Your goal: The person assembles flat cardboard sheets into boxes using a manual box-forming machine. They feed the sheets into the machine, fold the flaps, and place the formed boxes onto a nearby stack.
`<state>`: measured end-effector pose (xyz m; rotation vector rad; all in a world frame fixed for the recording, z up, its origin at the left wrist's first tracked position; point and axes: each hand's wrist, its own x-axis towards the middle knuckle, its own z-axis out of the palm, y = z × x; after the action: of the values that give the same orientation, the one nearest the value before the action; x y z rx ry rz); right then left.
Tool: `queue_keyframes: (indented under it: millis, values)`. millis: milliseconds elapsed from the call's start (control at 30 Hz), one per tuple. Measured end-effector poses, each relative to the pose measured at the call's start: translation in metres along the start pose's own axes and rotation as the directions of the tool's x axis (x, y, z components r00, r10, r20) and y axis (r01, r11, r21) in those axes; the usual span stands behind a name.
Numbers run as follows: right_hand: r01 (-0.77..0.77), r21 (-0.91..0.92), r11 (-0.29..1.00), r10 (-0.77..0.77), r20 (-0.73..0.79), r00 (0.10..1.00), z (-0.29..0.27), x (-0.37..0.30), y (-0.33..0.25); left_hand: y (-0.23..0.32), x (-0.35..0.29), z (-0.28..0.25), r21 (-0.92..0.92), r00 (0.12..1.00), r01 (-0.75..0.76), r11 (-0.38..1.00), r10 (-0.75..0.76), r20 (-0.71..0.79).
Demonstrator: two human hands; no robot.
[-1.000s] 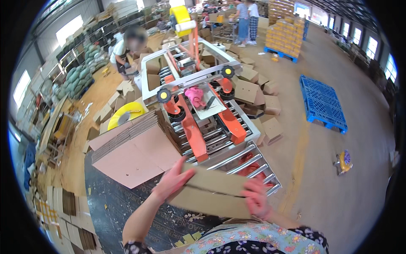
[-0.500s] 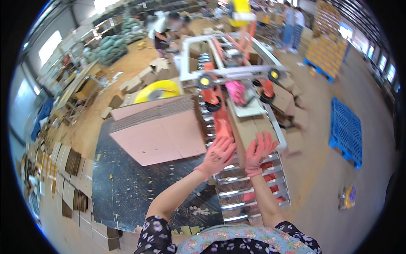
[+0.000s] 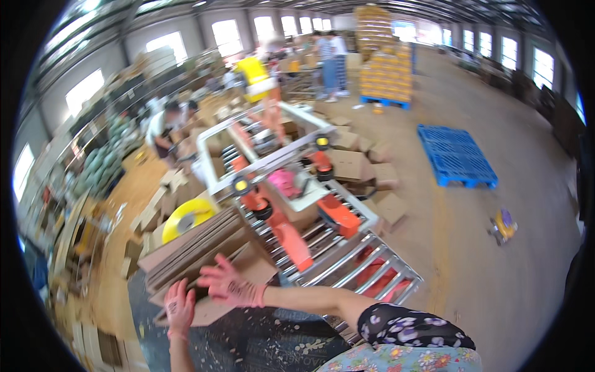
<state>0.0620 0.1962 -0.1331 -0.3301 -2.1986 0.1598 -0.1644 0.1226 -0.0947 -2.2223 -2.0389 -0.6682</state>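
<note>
Both my hands wear pink gloves and are at a stack of folded cardboard cartons (image 3: 192, 251), which leans on the dark table (image 3: 254, 338) to the left of the roller machine. My left hand (image 3: 180, 308) is against the lower left part of the front carton, fingers upright and slightly apart. My right hand (image 3: 230, 285) reaches across from the right; its spread fingers lie over the front carton (image 3: 251, 270), whose brown face is tilted toward me. Neither hand visibly wraps round the cardboard. Part of the carton is hidden behind the gloves.
A carton-sealing machine with a white frame (image 3: 207, 164), orange side guides (image 3: 290, 242) and metal rollers (image 3: 347, 263) stands ahead. A yellow tape roll (image 3: 189, 217) sits behind the stack. Blue pallet (image 3: 455, 155) and tape dispenser (image 3: 503, 227) lie on the floor at right. Several people work farther back.
Both hands have moved left from the carton on the rollers to the cardboard stack. The view has turned right. That carton has gone farther into the machine, mostly out of sight.
</note>
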Motion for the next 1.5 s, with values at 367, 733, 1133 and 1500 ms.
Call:
queue_keyframes:
  millis: [367,733,1133,1500]
  values:
    - [-0.095,0.783,0.615,-0.383,0.401,0.832,-0.211,-0.111,-0.080,0.220,-0.098,-0.049,0.255,0.956,-0.292,0.922,0.290,0.049]
    - [0.077,-0.111,0.991,-0.075,0.029,0.997,-0.161,-0.145,-0.122,0.218,-0.156,-0.081,-0.324,0.812,-0.355,0.877,0.461,0.358]
    - [-0.631,0.118,0.767,0.636,-0.271,0.723,-0.243,-0.278,-0.134,0.239,0.001,0.069,-0.656,0.712,0.569,0.497,0.102,0.695]
    - [-0.740,-0.255,0.622,0.323,-0.778,0.539,-0.185,-0.246,0.043,0.364,0.126,0.176,-0.282,0.703,-0.707,0.648,0.602,-0.379]
